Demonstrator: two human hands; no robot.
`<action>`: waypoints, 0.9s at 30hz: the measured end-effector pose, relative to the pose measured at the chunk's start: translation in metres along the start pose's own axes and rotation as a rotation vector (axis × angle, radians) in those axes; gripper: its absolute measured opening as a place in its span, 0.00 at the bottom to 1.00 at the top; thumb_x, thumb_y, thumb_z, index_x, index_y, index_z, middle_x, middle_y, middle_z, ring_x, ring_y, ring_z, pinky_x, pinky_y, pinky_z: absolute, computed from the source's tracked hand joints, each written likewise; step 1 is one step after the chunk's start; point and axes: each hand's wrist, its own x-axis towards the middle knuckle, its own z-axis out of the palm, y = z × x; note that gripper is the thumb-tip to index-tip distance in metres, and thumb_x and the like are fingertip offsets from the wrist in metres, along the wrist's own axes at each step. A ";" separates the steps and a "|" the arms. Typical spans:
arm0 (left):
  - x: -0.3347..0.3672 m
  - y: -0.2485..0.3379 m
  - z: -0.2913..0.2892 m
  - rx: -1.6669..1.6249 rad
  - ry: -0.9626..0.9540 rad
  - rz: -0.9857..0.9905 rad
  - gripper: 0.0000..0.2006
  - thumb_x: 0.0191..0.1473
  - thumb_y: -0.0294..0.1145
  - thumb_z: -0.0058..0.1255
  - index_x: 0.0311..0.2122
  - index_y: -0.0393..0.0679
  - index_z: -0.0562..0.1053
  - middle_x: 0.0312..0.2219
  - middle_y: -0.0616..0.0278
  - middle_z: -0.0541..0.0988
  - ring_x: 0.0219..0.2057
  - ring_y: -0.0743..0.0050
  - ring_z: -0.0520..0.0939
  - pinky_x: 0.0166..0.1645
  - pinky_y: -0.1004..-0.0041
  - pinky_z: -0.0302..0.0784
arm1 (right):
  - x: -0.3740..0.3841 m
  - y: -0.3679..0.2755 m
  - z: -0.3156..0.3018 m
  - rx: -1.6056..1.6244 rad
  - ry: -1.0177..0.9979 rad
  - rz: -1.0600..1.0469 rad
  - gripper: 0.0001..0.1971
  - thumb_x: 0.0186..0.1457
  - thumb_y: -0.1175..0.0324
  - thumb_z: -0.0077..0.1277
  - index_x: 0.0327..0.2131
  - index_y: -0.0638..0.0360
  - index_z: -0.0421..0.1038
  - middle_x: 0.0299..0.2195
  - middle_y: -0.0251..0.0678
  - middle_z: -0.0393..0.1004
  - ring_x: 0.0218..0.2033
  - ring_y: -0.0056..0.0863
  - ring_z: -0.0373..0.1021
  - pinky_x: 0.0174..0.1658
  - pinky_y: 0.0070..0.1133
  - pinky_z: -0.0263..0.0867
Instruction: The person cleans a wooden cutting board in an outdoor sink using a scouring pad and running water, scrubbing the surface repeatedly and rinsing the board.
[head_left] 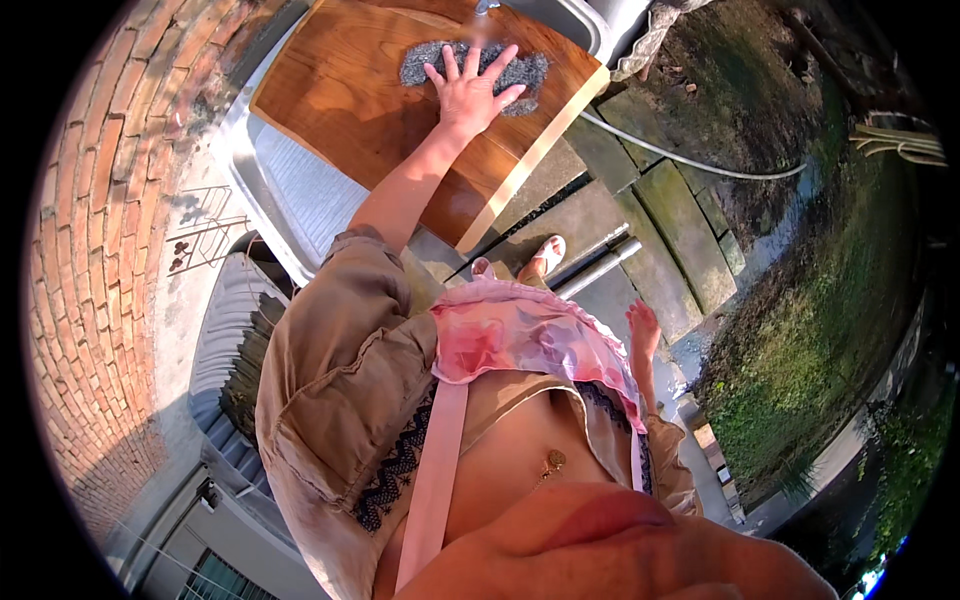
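The grey scrubbing pad (478, 70) sits near the far edge of a big wooden board (360, 110), and the board is resting across a steel sink (290, 190). The left hand (470, 92) is flat on top of the pad, fingers fanned wide and palm pressing down, so it's pinned rather than pinched. The right hand (642, 330) hangs loose by the side, open and holding nothing, well apart from the board.

If you're scrubbing like this, I'd say keep the palm flat so the pad doesn't bunch up, work along the grain, and watch the board: it overhangs the sink at an angle and could slide if you lean hard. That spare hand on the board's near edge would probably steady it.

Around it: a brick wall (90, 230) on the left, stone steps (660, 220) with a grey hose (690, 160) running across, mossy ground (800, 380) beyond. No packages, labels or signs that I can make out anywhere here.
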 end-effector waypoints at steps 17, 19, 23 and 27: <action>-0.093 -0.172 -0.029 0.024 0.179 -0.369 0.35 0.62 0.64 0.38 0.69 0.57 0.60 0.70 0.55 0.55 0.71 0.46 0.51 0.68 0.32 0.39 | -0.003 -0.349 0.368 -0.808 -0.572 -1.634 0.40 0.47 0.50 0.67 0.64 0.25 0.62 0.72 0.37 0.47 0.71 0.49 0.44 0.69 0.45 0.44; -0.083 -0.160 -0.017 0.176 0.160 -0.348 0.35 0.64 0.62 0.34 0.70 0.54 0.57 0.69 0.55 0.56 0.71 0.47 0.50 0.67 0.30 0.35 | 0.030 -0.339 0.407 -0.963 -0.657 -1.629 0.42 0.45 0.36 0.62 0.65 0.21 0.60 0.72 0.32 0.47 0.72 0.47 0.41 0.70 0.48 0.39; -0.089 -0.153 -0.018 0.161 0.109 -0.417 0.34 0.65 0.60 0.34 0.70 0.53 0.56 0.69 0.56 0.56 0.71 0.48 0.50 0.68 0.30 0.35 | 0.014 -0.305 0.399 -1.079 -0.396 -1.544 0.35 0.50 0.37 0.58 0.62 0.24 0.64 0.68 0.29 0.55 0.69 0.45 0.49 0.66 0.48 0.46; -0.096 -0.155 -0.038 0.241 0.016 -0.464 0.32 0.67 0.59 0.32 0.71 0.56 0.54 0.70 0.58 0.54 0.71 0.49 0.50 0.68 0.31 0.38 | -0.016 -0.287 0.357 -1.095 -0.357 -1.578 0.34 0.53 0.39 0.57 0.62 0.32 0.65 0.66 0.38 0.57 0.67 0.52 0.50 0.66 0.49 0.43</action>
